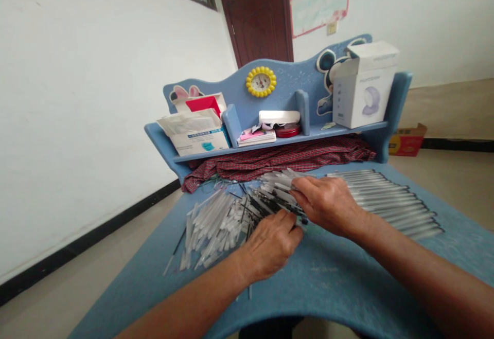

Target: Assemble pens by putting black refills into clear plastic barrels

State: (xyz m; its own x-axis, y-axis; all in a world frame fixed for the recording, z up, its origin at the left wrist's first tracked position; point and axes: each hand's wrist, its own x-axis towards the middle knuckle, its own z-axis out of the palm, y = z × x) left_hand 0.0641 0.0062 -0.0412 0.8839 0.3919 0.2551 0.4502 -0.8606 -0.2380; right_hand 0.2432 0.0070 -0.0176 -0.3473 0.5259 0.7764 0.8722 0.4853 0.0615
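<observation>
A loose heap of clear pen barrels and thin black refills (227,215) lies on the blue desk (332,277). My left hand (270,244) rests at the heap's near edge, fingers curled round something I cannot make out. My right hand (328,202) lies over the heap's right side, fingers bent and pinching a dark thin pen part. The two hands nearly touch. To the right, a neat row of assembled clear pens (389,200) lies side by side on the desk.
A blue shelf (278,141) at the desk's back holds a white box (363,87), papers, a red tin and a yellow clock (261,82). A red plaid cloth (278,161) lies beneath it. A cardboard box (407,141) sits on the floor.
</observation>
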